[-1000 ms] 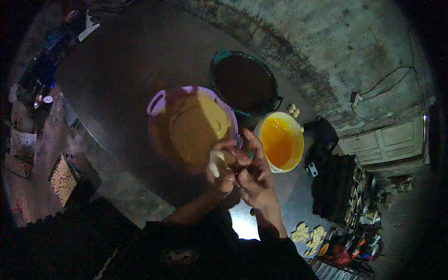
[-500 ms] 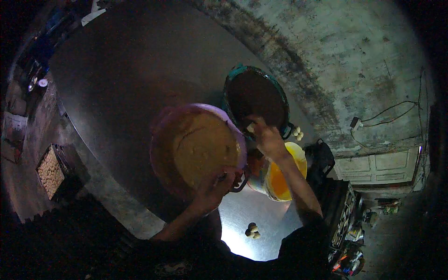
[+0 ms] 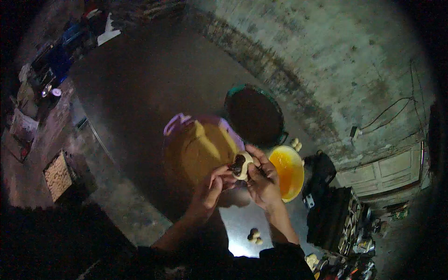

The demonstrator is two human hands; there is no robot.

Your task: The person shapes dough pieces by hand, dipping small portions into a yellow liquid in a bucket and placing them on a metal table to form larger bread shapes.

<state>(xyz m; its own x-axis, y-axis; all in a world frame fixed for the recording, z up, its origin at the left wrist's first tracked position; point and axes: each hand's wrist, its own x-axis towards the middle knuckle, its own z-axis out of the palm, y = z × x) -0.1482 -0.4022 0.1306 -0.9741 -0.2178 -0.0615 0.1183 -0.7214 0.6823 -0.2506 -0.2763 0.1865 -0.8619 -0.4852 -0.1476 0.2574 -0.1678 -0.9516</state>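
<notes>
My right hand point(image 3: 261, 179) grips a pale dough piece point(image 3: 247, 161) with a dark, glossy lump of filling on it, over the near right rim of a purple basin point(image 3: 172, 128) of tan dough. My left hand point(image 3: 212, 189) is just left of the piece, fingers curled and closed; what they hold is unclear. Beyond stands a green-rimmed basin point(image 3: 253, 116) of dark filling. To the right is a pale tub point(image 3: 287, 170) of yellow liquid. Small pale balls lie beside the tub point(image 3: 295, 144) and lower on the metal table point(image 3: 182, 70).
A tray point(image 3: 58, 175) of pale pieces stands lower at left. A dark bag point(image 3: 319, 168) and dark stacked trays point(image 3: 331, 219) line the right side. A stained wall point(image 3: 350, 60) with cables runs along the back right. Assorted clutter point(image 3: 56, 56) lines the left.
My right hand has come back from the green-rimmed basin toward my left hand, and the dough piece with dark filling now shows in it. The view has shifted, so the basins sit lower.
</notes>
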